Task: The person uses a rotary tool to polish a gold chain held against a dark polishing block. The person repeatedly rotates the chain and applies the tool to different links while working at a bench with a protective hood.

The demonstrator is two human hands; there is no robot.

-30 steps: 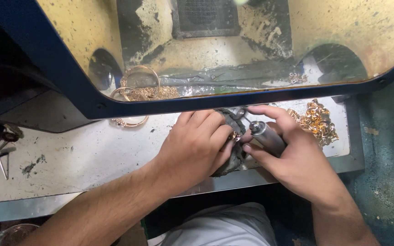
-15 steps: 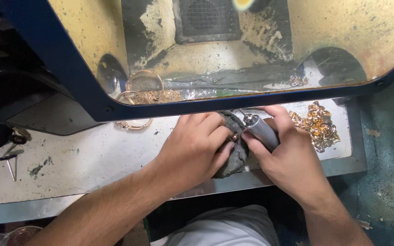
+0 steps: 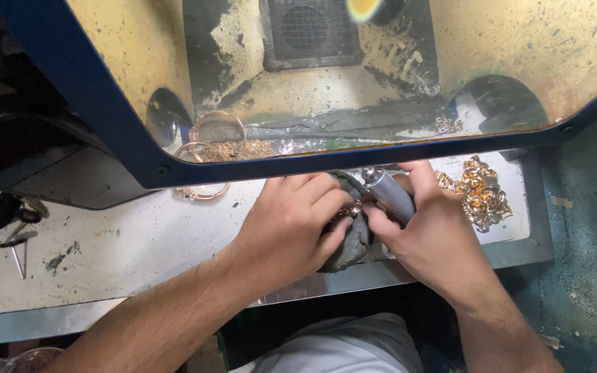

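Just right of the frame's centre, a small gold-coloured piece (image 3: 349, 208) sits pinched against a dark worn block (image 3: 352, 242) at the bench's front edge. The left hand (image 3: 291, 224) curls over it, fingertips pressing the piece down onto the block. The right hand (image 3: 428, 238) is wrapped around a grey rotary handpiece (image 3: 390, 193) like a pen, its tip pointing to the upper left, up under the blue frame (image 3: 354, 157) of the dust hood; I cannot tell whether the tip touches the piece.

The fingers sit very close to that tip, so a slip could nick them. Pinched this lightly, the piece might catch, spin loose and drop off the bench edge.

To the right a heap of gold chain (image 3: 479, 192) lies near the right hand's knuckles and could get snagged. Bangles (image 3: 202, 190) lie well apart, at the upper left.
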